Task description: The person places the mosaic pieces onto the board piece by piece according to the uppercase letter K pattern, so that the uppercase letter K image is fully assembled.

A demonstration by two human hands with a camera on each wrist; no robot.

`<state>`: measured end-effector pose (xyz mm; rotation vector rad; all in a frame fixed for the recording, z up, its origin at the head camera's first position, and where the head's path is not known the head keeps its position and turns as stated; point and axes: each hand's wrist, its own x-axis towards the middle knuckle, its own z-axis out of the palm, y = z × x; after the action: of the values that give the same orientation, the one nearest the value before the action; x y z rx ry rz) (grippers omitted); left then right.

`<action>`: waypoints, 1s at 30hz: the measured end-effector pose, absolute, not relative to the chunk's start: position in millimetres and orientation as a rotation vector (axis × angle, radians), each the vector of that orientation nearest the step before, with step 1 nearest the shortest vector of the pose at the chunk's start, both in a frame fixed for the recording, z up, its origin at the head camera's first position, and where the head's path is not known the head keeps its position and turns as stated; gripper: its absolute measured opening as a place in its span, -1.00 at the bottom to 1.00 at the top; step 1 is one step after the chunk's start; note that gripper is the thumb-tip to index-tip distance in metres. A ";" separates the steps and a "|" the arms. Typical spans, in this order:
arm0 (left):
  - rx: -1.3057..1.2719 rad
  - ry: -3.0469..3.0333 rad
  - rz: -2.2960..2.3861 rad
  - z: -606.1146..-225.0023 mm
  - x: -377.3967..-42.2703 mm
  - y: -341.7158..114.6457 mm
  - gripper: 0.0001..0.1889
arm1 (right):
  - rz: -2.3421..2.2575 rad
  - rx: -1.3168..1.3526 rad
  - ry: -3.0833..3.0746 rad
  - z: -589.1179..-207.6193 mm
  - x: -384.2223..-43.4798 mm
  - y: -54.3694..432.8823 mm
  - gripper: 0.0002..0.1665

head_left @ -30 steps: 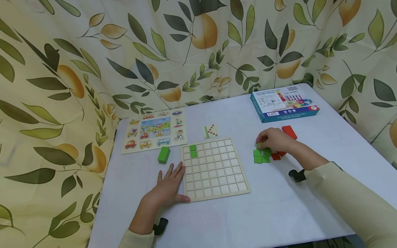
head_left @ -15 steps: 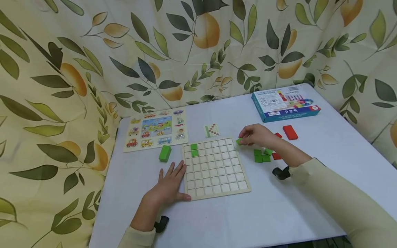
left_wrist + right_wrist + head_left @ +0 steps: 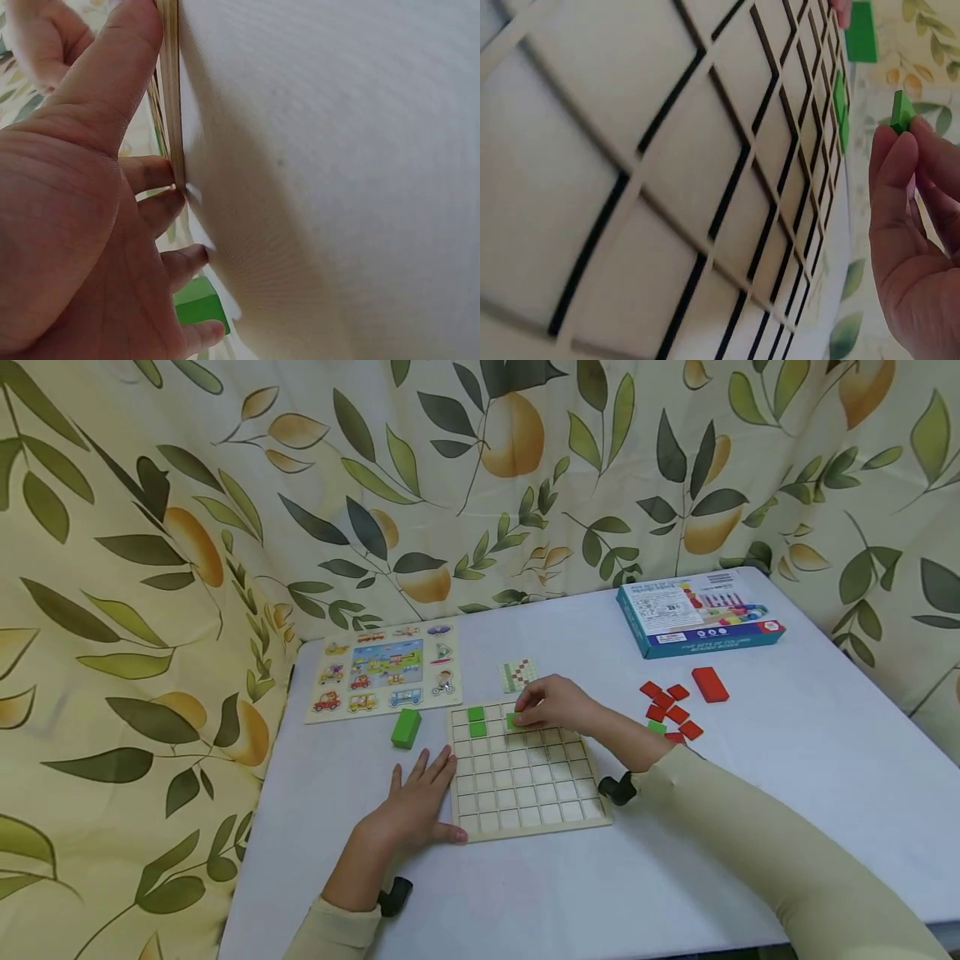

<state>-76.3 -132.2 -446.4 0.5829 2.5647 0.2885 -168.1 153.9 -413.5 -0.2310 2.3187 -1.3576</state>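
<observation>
My right hand (image 3: 558, 703) pinches a small green square tile (image 3: 902, 111) between thumb and fingertips, above the upper part of a wooden grid board (image 3: 525, 793). In the right wrist view the tile is apart from the board's surface. Two green tiles (image 3: 477, 729) sit one below the other in cells near the board's upper left corner. My left hand (image 3: 411, 806) rests at the board's left edge, fingers straight and spread, with the thumb at the lower left corner. Beyond its fingertips stands a green block (image 3: 406, 728).
Several red tiles (image 3: 677, 714) and a green tile (image 3: 657, 727) lie to the right, partly behind my right forearm, near a red block (image 3: 710, 685). A patterned card (image 3: 518, 675), a picture puzzle board (image 3: 386, 668) and a blue-edged box (image 3: 701, 614) lie farther back.
My right hand has moved left from the pile of tiles to above the board, carrying a green tile. The left hand has stayed at the board's edge.
</observation>
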 end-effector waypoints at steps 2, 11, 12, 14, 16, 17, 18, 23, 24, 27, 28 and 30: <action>0.572 2.562 0.285 -445.5 -76.2 -131.8 0.29 | -1.360 -0.250 2.302 -414.7 -167.1 141.9 -0.84; 0.588 2.570 0.270 -443.9 -76.7 -132.3 0.28 | -1.353 -0.230 2.275 -427.5 -166.8 108.9 -0.88; 0.589 2.570 0.267 -444.1 -77.0 -132.4 0.28 | -1.356 -0.223 2.268 -429.4 -166.9 106.2 -0.88; 0.591 2.569 0.264 -444.9 -77.4 -132.5 0.28 | -1.341 -0.224 2.273 -433.1 -167.0 101.0 -0.89; 0.594 2.570 0.266 -445.9 -77.6 -132.6 0.28 | -1.314 -0.218 2.300 -435.2 -166.3 96.5 -0.89; 0.595 2.570 0.269 -446.2 -77.7 -132.6 0.28 | -1.304 -0.210 2.308 -436.1 -166.0 94.1 -0.89; 0.596 2.569 0.272 -446.6 -77.9 -132.6 0.28 | -1.292 -0.206 2.319 -437.0 -165.6 92.2 -0.89; 0.592 2.567 0.282 -447.0 -77.9 -132.6 0.28 | -1.212 -0.188 2.387 -436.8 -162.6 85.7 -0.90; 0.591 2.568 0.282 -446.9 -77.8 -132.6 0.28 | -1.190 -0.191 2.402 -435.9 -161.9 84.8 -0.90; 0.587 2.572 0.287 -445.6 -77.4 -132.5 0.28 | -1.135 -0.206 2.449 -432.8 -159.6 82.2 -0.89; 0.586 2.573 0.286 -445.2 -77.3 -132.4 0.28 | -1.118 -0.211 2.464 -432.0 -159.2 81.2 -0.89; 0.585 2.574 0.284 -445.0 -77.1 -132.5 0.28 | -1.098 -0.222 2.484 -431.5 -158.2 79.5 -0.89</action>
<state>-77.1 -132.5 -445.0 0.5850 2.5739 0.2840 -158.2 79.5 -431.5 -0.2218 2.4843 -1.0985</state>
